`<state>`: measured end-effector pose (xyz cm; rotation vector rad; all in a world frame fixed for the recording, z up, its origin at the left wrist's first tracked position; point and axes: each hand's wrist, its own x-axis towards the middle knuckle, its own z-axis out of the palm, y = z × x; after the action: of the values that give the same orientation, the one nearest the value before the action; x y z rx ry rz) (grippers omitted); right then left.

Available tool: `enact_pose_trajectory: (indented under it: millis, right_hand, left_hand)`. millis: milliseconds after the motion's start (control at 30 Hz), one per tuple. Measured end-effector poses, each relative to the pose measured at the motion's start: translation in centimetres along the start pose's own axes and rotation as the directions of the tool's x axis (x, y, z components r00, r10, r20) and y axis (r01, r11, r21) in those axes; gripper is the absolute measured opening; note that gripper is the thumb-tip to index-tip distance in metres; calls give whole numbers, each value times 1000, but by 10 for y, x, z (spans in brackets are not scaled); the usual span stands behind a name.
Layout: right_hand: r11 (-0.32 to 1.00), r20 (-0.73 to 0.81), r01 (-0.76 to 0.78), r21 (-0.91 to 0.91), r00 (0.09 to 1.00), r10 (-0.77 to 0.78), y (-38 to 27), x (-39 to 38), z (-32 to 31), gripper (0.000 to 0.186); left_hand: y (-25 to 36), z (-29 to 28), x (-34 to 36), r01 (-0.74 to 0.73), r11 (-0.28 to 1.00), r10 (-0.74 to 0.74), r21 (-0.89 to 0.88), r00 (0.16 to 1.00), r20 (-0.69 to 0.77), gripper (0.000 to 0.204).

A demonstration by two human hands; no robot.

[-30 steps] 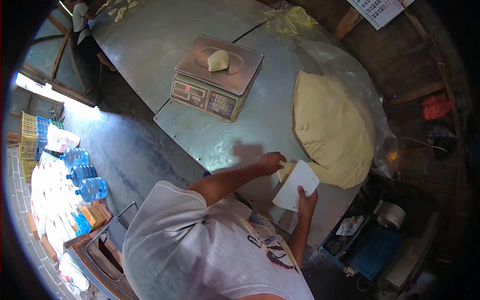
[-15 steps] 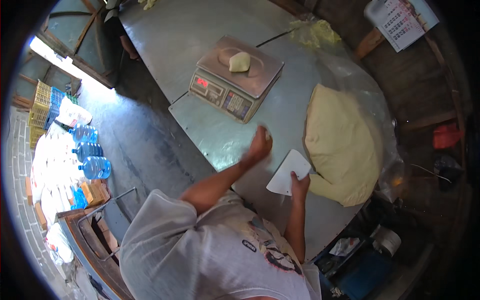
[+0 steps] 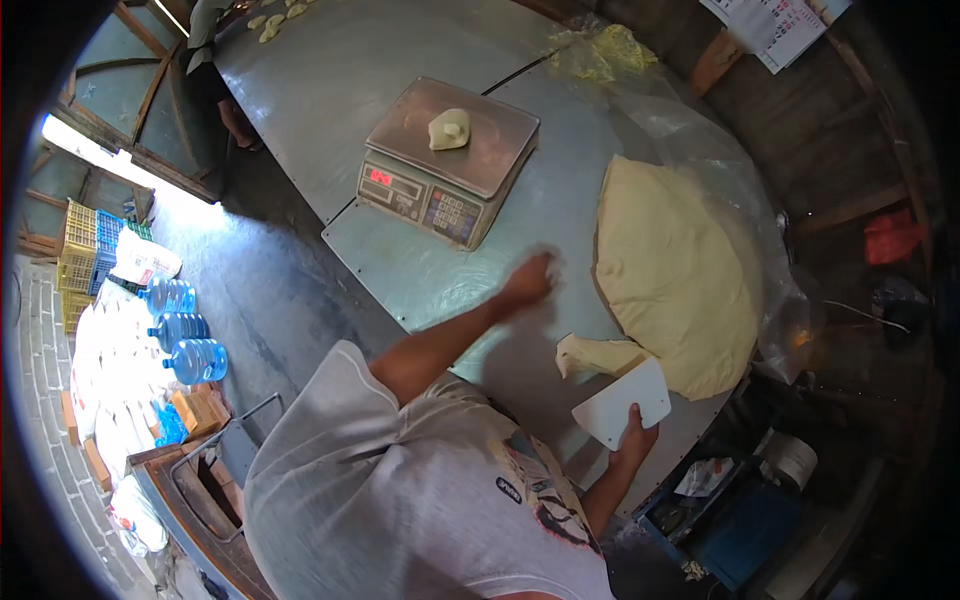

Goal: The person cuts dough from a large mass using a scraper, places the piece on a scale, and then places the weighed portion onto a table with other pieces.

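My right hand (image 3: 633,440) grips a white dough scraper (image 3: 622,404), its flat blade against a tongue of dough (image 3: 603,355) that sticks out from the near end of a large pale dough mass (image 3: 675,275). My left hand (image 3: 530,280) is over the metal table between the scale and the dough; its fingers are blurred, so whether they hold anything cannot be made out. Beyond it, a digital scale (image 3: 410,190) with a lit red display carries a small lump of dough (image 3: 447,135) with a smaller bit on top.
Clear plastic sheeting (image 3: 700,140) lies along the dough's far side. Small dough pieces (image 3: 270,25) rest at the table's far left, near another person (image 3: 205,25). Blue water bottles (image 3: 195,360) and stacked crates (image 3: 80,240) stand on the floor at left.
A smaller bit now sits on the lump on the scale. The scraper has moved right and nearer me, and the dough tongue shows left of it. The view has shifted slightly.
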<state>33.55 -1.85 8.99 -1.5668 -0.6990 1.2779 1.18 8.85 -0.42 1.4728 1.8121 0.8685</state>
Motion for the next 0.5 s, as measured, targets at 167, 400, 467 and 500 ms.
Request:
enact_pose_trajectory:
  millis: [167,400,467,500]
  right_hand:
    - [993,29,62,-97,998,-59,-2,9,-2,45]
    - [761,376,345,-549,916,-144,-16,13,32,44]
    - [727,404,415,-547,892,-205,-21,11,58,44]
    - [674,392,448,-588,886,-248,-31,1,78,42]
  left_hand:
    - [44,82,-69,-105,983,151,-148,927,344,34]
    - [18,61,-68,32,999,-24,-19,946,323,28]
    - [19,45,-79,88,996,-83,0,947,310,27]
    - [22,37,-84,240,969,-207,-57,916,343,27]
